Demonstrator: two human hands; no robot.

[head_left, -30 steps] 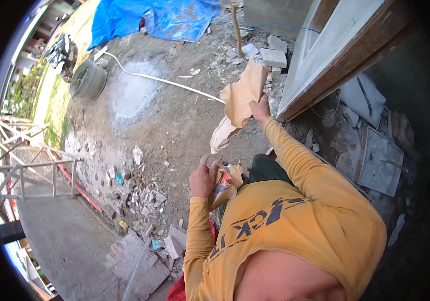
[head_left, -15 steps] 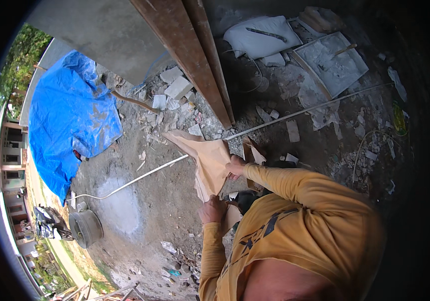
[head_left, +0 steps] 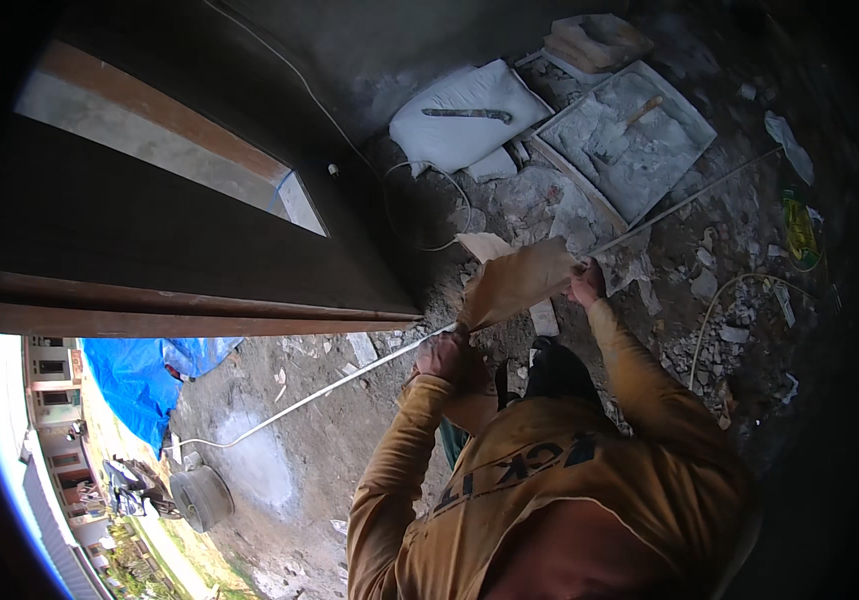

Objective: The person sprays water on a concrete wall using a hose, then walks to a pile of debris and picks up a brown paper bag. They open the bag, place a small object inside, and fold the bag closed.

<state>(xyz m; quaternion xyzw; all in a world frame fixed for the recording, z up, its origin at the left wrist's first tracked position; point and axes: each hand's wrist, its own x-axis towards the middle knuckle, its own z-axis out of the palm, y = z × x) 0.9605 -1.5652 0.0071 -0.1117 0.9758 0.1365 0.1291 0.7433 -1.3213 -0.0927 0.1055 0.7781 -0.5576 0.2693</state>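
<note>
A sheet of brown paper [head_left: 517,284], creased and like part of a paper sack, is stretched between my hands above the floor. My left hand [head_left: 443,357] is closed on its lower left end. At its right end my right hand [head_left: 585,282] grips the edge, with the arm reaching forward. More brown paper hangs beneath my left hand, near my body. Both sleeves are yellow. Just past my left hand, a thin white pipe [head_left: 339,384] lies along the ground and passes under the paper.
A brown wooden frame [head_left: 249,318] juts in from the left, its end close to my left hand. Ahead lie a white sack [head_left: 469,118] with a dark bar on it and a tray of grey mix [head_left: 639,140]. Rubble [head_left: 734,335] covers the right; a bucket [head_left: 201,498] and blue tarp [head_left: 134,375] are at left.
My view has swung, bringing the wooden frame across the left and the mix tray closer. My hands have moved apart, the right one forward and rightward, drawing the brown paper out between them.
</note>
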